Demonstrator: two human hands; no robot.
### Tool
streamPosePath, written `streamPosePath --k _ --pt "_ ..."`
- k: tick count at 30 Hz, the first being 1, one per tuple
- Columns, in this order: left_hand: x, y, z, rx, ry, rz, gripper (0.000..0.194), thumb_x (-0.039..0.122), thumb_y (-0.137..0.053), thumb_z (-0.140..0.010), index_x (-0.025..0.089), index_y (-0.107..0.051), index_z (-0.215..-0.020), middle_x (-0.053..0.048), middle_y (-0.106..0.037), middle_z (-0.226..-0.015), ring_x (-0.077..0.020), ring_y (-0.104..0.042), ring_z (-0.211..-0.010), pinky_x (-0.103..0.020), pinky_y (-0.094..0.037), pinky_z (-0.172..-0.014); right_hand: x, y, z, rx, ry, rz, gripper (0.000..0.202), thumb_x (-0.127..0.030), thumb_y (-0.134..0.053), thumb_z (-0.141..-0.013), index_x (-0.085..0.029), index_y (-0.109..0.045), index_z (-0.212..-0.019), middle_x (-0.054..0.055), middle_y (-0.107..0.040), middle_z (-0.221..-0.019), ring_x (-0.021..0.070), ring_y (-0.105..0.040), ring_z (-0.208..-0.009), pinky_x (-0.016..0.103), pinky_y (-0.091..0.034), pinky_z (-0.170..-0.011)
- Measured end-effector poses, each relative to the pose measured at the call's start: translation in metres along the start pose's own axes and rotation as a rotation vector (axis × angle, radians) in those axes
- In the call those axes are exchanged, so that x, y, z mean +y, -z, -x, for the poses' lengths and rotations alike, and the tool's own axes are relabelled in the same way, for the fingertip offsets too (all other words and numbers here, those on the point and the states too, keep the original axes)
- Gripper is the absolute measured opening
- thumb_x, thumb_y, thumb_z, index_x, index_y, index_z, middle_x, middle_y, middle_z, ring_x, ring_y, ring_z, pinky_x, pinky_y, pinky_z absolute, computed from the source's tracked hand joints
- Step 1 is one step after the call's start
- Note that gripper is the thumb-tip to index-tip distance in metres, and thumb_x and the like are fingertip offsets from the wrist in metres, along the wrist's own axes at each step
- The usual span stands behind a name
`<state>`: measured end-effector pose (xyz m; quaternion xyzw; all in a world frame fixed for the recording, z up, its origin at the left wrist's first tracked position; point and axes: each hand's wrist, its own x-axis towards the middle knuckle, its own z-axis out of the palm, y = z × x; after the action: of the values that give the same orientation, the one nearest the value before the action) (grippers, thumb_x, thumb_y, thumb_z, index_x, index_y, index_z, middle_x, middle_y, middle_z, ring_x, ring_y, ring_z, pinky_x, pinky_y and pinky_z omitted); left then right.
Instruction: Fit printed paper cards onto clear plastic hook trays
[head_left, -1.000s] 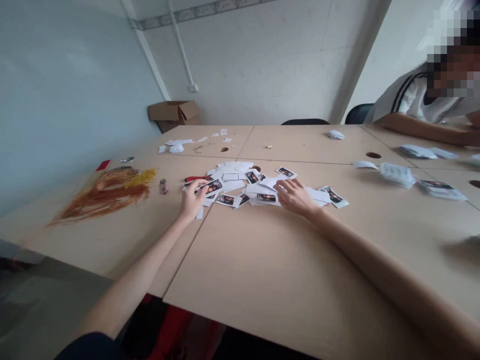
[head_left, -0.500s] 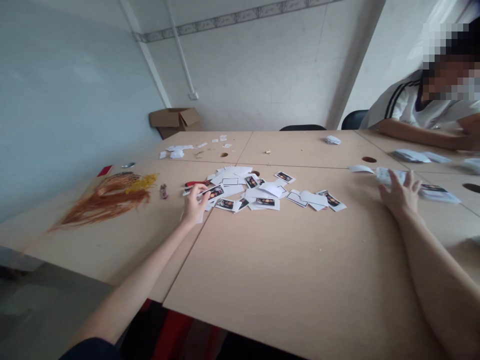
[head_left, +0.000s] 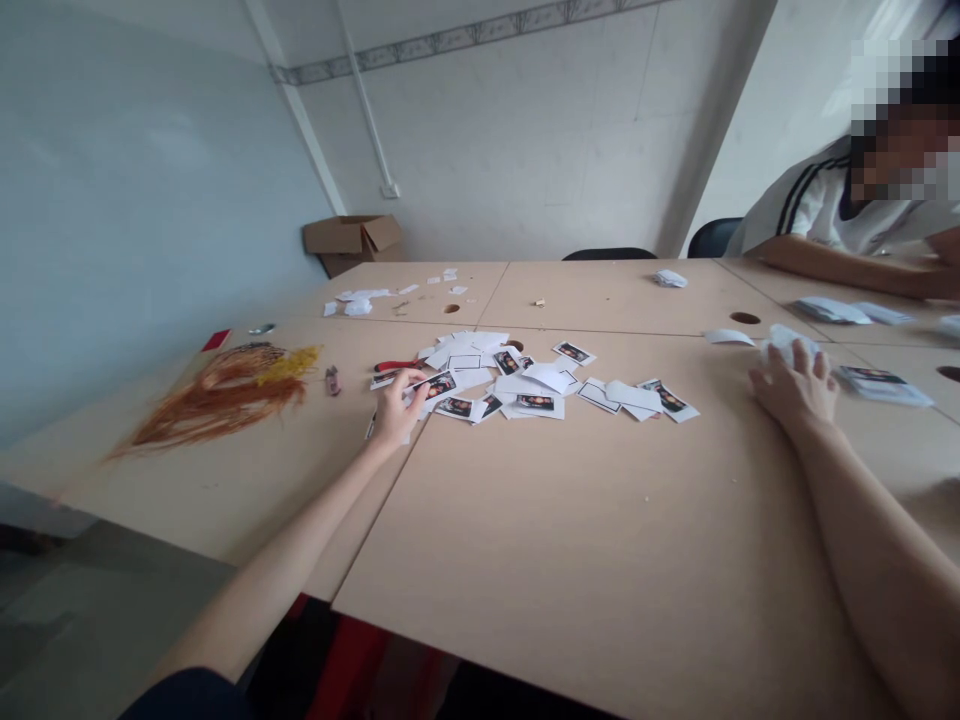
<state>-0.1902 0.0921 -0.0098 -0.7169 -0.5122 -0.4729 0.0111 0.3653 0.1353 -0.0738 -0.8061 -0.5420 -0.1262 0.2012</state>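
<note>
Left hand (head_left: 399, 408) nearly closed on card (head_left: 438, 384)

from bottom centre: one left hand (head_left: 395, 408) at eleven o'clock, one right hand (head_left: 799, 390) at two; one held card (head_left: 436, 386); four table holes (head_left: 745, 318); two chair backs (head_left: 716, 237) at one; one cardboard box (head_left: 346, 236) at eleven.

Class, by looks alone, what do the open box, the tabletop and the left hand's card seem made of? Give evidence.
Box: matte cardboard, judging by its plain brown, stiff folded flaps.
Tabletop: probably laminate or wooden board; smooth, pale tan, faint sheen.
Card in the left hand: likely thin paper card, with a printed picture and white edge; gloss unclear.
</note>
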Motion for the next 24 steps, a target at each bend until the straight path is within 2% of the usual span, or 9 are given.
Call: streamPosePath --k 4,7,9,12,14,17,20,22,24 --pt "0.0 -0.001 0.0 -0.006 -0.002 -0.016 0.012 0.024 -0.049 -0.074 0.018 -0.051 -0.085 -0.002 -0.059 -0.083 -0.0149 -0.058 -0.079 -0.025 -0.045 -0.071 -0.004 0.006 0.001 0.284 -0.03 -0.086 0.05 -0.034 -0.033 -0.082 -0.023 -0.025 -0.13 0.01 -0.028 -0.133 0.0263 -0.023 -0.121 0.045 -0.026 -0.089" --pt "0.0 -0.001 0.001 -0.004 -0.008 -0.029 0.016 0.024 -0.049 -0.074 0.018 -0.049 -0.09 -0.004 -0.059 -0.087 -0.0152 -0.058 -0.081 -0.026 -0.046 -0.071 -0.013 0.017 -0.004 0.473 -0.095 -0.391 0.048 -0.025 -0.041 -0.077 -0.022 -0.036 -0.125 0.011 -0.04 -0.123 0.0259 -0.035 -0.114 0.044 -0.025 -0.09" --pt "0.001 -0.001 0.001 -0.008 -0.019 -0.039 0.017 0.024 -0.048 -0.075 0.018 -0.048 -0.091 -0.004 -0.059 -0.089 -0.015 -0.058 -0.081 -0.025 -0.046 -0.071 -0.025 0.027 -0.01 0.483 -0.17 -0.696 0.048 -0.019 -0.044 -0.072 -0.016 -0.043 -0.12 0.014 -0.041 -0.12 0.0262 -0.036 -0.111 0.042 -0.028 -0.089" --pt "0.004 -0.001 0.001 -0.022 -0.043 -0.056 0.016 0.024 -0.048 -0.075 0.019 -0.049 -0.091 -0.003 -0.059 -0.087 -0.0148 -0.059 -0.081 -0.025 -0.046 -0.071 -0.053 0.044 -0.016 0.416 -0.196 -0.895 0.047 -0.014 -0.037 -0.072 -0.008 -0.04 -0.119 0.017 -0.042 -0.115 0.0237 -0.041 -0.106 0.039 -0.035 -0.082" --pt "0.007 -0.001 0.002 -0.031 -0.064 -0.071 0.016 0.023 -0.048 -0.075 0.019 -0.049 -0.09 -0.003 -0.06 -0.086 -0.015 -0.059 -0.08 -0.026 -0.046 -0.072 -0.079 0.058 -0.016 0.283 -0.124 -0.994 0.045 -0.015 -0.037 -0.073 -0.009 -0.039 -0.118 0.015 -0.046 -0.109 0.0201 -0.048 -0.097 0.034 -0.041 -0.075" --pt "0.01 0.0 0.002 -0.038 -0.098 -0.098 0.015 0.023 -0.048 -0.075 0.019 -0.051 -0.089 -0.004 -0.061 -0.086 -0.0162 -0.059 -0.081 -0.027 -0.044 -0.075 -0.123 0.083 -0.003 -0.036 0.094 -1.148 0.046 -0.021 -0.043 -0.076 -0.013 -0.036 -0.121 0.011 -0.055 -0.096 0.0144 -0.055 -0.078 0.027 -0.044 -0.066" --pt "0.013 0.001 0.002 -0.042 -0.128 -0.126 0.016 0.023 -0.048 -0.075 0.019 -0.052 -0.09 -0.005 -0.062 -0.085 -0.0176 -0.058 -0.082 -0.03 -0.043 -0.078 -0.165 0.108 0.022 -0.371 0.335 -1.215 0.043 -0.024 -0.05 -0.074 -0.02 -0.045 -0.116 0.005 -0.058 -0.084 0.0131 -0.056 -0.072 0.026 -0.046 -0.063" --pt "0.015 0.002 0.002 -0.055 -0.146 -0.139 0.017 0.022 -0.048 -0.076 0.019 -0.053 -0.092 -0.005 -0.063 -0.086 -0.0176 -0.057 -0.082 -0.03 -0.042 -0.079 -0.189 0.12 0.043 -0.536 0.446 -1.216 0.039 -0.022 -0.055 -0.07 -0.021 -0.052 -0.109 0.003 -0.058 -0.079 0.0127 -0.057 -0.067 0.025 -0.047 -0.06" --pt "0.017 0.003 0.002 -0.074 -0.164 -0.149 0.019 0.021 -0.047 -0.076 0.02 -0.053 -0.094 -0.004 -0.063 -0.086 -0.0174 -0.057 -0.081 -0.03 -0.042 -0.08 -0.206 0.127 0.062 -0.76 0.606 -1.221 0.039 -0.019 -0.056 -0.069 -0.021 -0.052 -0.108 0.002 -0.057 -0.082 0.0128 -0.057 -0.071 0.026 -0.048 -0.063"
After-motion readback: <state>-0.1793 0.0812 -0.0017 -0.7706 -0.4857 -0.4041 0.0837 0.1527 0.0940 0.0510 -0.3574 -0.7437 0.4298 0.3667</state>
